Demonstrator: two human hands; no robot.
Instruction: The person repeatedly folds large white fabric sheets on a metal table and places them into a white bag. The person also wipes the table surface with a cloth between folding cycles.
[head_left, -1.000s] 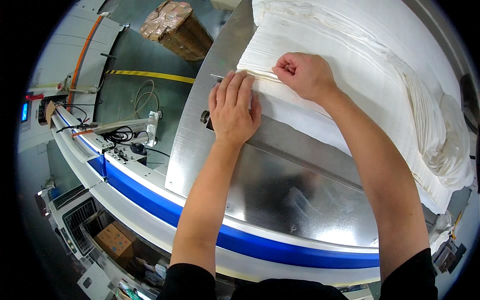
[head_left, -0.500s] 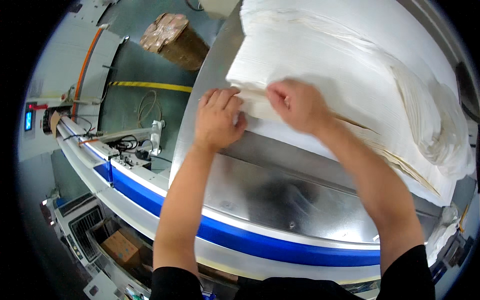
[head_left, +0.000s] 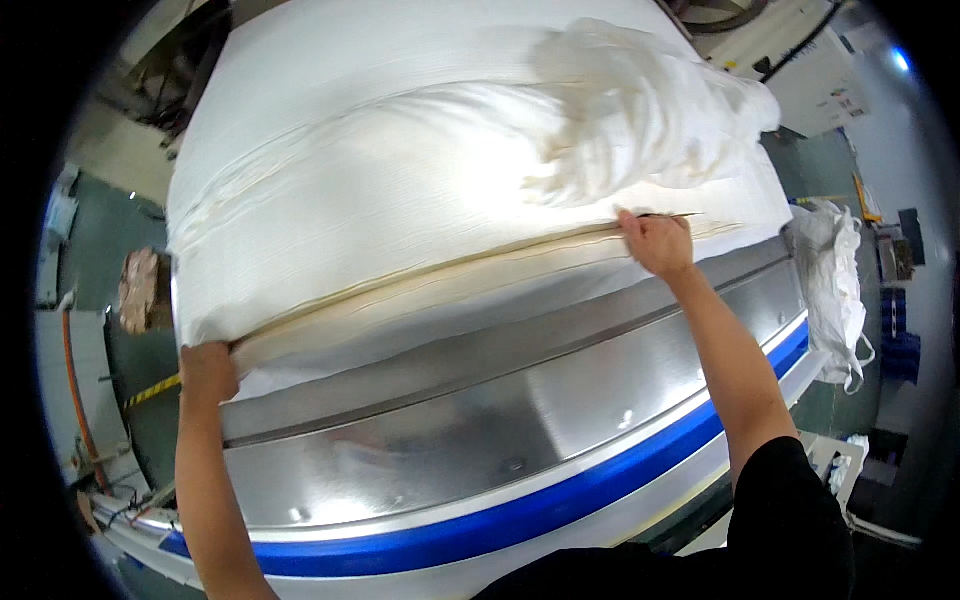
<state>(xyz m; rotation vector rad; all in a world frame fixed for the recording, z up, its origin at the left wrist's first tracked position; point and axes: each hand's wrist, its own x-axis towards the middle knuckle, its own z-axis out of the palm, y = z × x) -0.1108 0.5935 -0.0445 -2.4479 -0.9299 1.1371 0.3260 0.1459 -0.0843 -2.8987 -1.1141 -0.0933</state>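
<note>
A thick stack of white cloth sheets (head_left: 420, 200) lies across a shiny metal machine table (head_left: 520, 400). My left hand (head_left: 207, 372) grips the near-left corner of the stack's top sheets. My right hand (head_left: 655, 242) pinches the near edge of the same sheets far to the right. Between the two hands the cloth edge (head_left: 430, 275) runs stretched in a long line. A crumpled bunch of white cloth (head_left: 640, 110) sits on top of the stack behind my right hand.
The table's front has a blue band (head_left: 560, 500) along its curved edge. A white bag (head_left: 835, 270) hangs at the right end. A brown bundle (head_left: 138, 290) lies on the floor at left, beside a yellow floor line (head_left: 150, 392).
My hands were close together on the cloth edge; they have moved far apart, left hand to the left corner and right hand to the right, drawing the edge out. The view has shifted right.
</note>
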